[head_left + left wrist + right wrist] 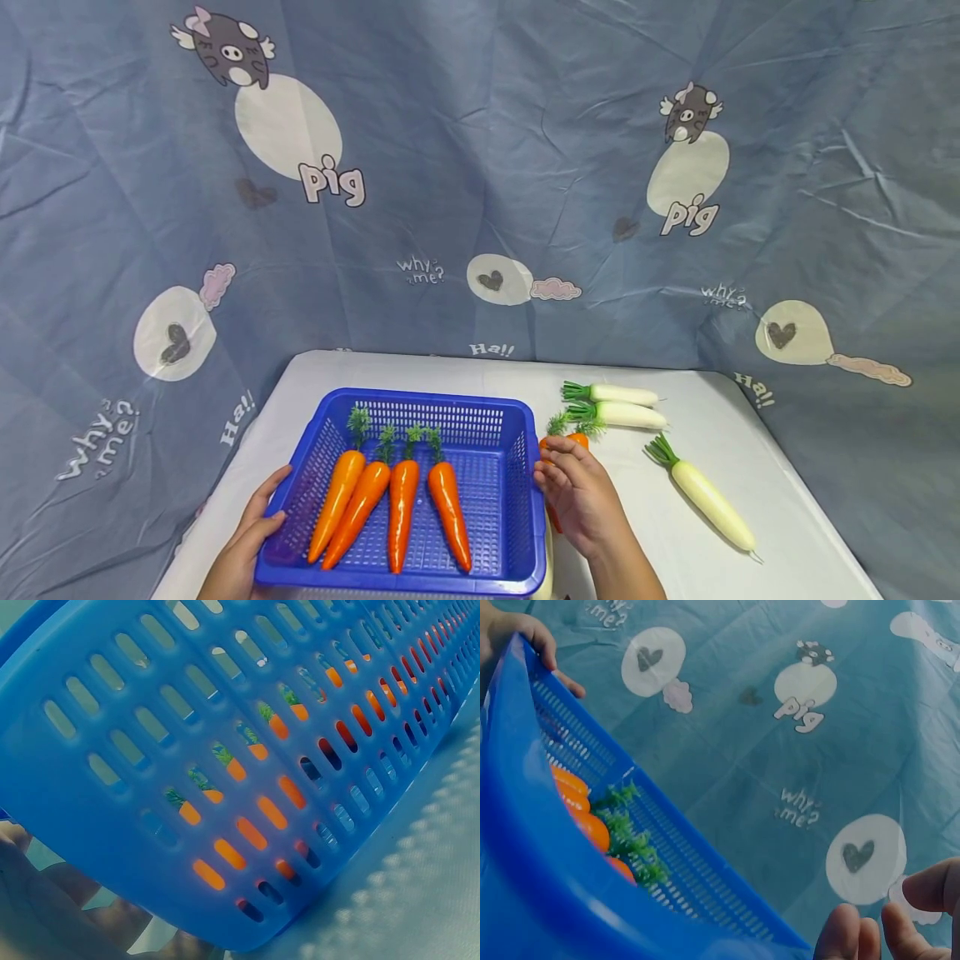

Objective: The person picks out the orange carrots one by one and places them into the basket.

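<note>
A blue plastic basket with slotted walls holds several orange carrots with green tops, laid side by side. My left hand grips the basket's left side, thumb at the rim; in the left wrist view its fingers show past the basket's edge. Beside the right wall is my right hand, fingers loosely bent and holding nothing. The right wrist view shows its fingers apart from the rim. More carrots lie on the table behind the right hand, partly hidden by it.
Two white radishes with green stalks lie at the back right of the white table. Another radish lies farther right, slanted. A pale piece peeks out by the basket's front right corner. A blue printed cloth hangs behind the table.
</note>
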The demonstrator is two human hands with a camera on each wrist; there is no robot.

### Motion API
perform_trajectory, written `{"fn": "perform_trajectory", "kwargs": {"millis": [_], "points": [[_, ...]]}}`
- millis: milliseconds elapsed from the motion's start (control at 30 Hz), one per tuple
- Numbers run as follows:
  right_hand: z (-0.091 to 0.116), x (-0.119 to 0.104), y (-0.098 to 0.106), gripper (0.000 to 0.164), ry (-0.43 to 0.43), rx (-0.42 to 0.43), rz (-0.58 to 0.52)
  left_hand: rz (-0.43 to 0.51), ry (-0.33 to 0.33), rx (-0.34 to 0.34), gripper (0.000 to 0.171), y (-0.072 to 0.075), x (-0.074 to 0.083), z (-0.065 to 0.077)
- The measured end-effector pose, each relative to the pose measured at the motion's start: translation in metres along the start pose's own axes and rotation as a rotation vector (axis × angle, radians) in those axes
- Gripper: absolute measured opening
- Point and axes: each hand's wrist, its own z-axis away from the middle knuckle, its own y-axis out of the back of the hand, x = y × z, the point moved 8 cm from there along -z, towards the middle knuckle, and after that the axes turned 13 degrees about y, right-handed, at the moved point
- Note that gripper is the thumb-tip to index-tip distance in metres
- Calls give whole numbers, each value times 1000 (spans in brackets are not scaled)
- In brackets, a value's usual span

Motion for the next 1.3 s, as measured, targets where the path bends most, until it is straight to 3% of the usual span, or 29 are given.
{"fn": "perform_trajectory", "kwargs": {"millis": [367, 833, 1000, 1300], "points": [[0, 9, 19, 19, -14, 44, 83, -51, 42, 78, 56, 5, -3, -1], [-3, 11, 53, 29, 5, 141, 322, -59, 66, 151, 56, 7, -4, -1], [-4, 11, 62, 34, 15, 169, 365, -53, 63, 142, 56, 6, -3, -1], [-5, 5, 83, 46, 54, 269, 628, 0, 29, 18, 55, 1, -1, -1]]}}
